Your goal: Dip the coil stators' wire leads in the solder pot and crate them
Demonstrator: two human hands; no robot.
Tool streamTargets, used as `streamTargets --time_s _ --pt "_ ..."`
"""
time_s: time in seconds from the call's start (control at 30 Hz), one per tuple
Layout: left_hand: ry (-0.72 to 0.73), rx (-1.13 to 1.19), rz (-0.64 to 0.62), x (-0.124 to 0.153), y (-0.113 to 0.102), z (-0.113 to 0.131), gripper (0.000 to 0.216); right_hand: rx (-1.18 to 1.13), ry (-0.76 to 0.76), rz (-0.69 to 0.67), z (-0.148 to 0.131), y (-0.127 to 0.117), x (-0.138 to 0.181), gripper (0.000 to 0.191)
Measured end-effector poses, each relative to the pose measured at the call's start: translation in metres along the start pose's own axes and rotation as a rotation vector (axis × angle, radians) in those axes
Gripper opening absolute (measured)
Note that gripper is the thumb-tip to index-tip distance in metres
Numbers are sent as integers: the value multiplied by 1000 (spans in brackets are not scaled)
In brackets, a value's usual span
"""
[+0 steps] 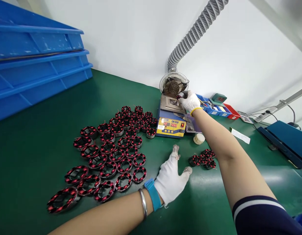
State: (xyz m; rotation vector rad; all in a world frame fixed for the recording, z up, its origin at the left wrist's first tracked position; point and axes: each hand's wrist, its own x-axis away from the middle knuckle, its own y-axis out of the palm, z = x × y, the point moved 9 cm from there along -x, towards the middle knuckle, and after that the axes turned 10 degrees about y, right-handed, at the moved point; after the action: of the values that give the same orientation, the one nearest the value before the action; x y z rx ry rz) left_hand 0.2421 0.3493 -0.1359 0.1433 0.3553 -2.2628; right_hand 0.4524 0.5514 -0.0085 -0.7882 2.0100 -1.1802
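Note:
My right hand (190, 101), in a white glove with a yellow cuff, grips a motor stator (181, 95) above the solder pot (170, 103). The glove partly hides this stator. Digital readouts glow on the pot's yellow front panel (170, 126). Lower down, my left hand (170, 178), also gloved, hovers over the green table with thumb and fingers apart and nothing in it. Many ring-shaped stators (109, 147) with red and black windings stand in rows to its left. A smaller stator group (204, 159) sits to its right, partly behind my right forearm.
A round fan inlet (174, 87) with a grey duct (197, 32) stands behind the pot. Blue crates (38, 65) are stacked at left. Blue bins (213, 109), a red bin (231, 111) and a digital clock (219, 98) line the back right. A round pale pad (199, 138) lies nearby.

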Motion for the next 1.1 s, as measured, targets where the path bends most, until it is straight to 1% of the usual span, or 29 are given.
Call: streamTargets --time_s 0.1,0.27,0.57,0.8,0.87,0.97,1.03,1.1 --pt "-6 5 -7 1 1 0 84 35 -5 -4 1 7 0 44" --pt "-6 14 -24 0 3 -3 85 76 -2 -11 1 10 4 41" --pt "7 -11 -25 -1 3 -2 84 57 -36 -2 -4 6 0 42" --pt "33 -14 -15 0 4 -2 82 102 -9 -22 -5 7 12 42" --pt "39 -15 -11 0 4 -2 82 84 -4 -20 -7 4 13 43" --pt "42 -24 -11 0 3 -2 82 2 -17 -5 -11 -8 13 45" --pt "48 -26 -11 0 3 -2 82 -89 -34 -22 -14 -18 15 46" --pt "54 -24 -12 -1 3 -1 82 -182 -35 -57 -15 -28 24 44"
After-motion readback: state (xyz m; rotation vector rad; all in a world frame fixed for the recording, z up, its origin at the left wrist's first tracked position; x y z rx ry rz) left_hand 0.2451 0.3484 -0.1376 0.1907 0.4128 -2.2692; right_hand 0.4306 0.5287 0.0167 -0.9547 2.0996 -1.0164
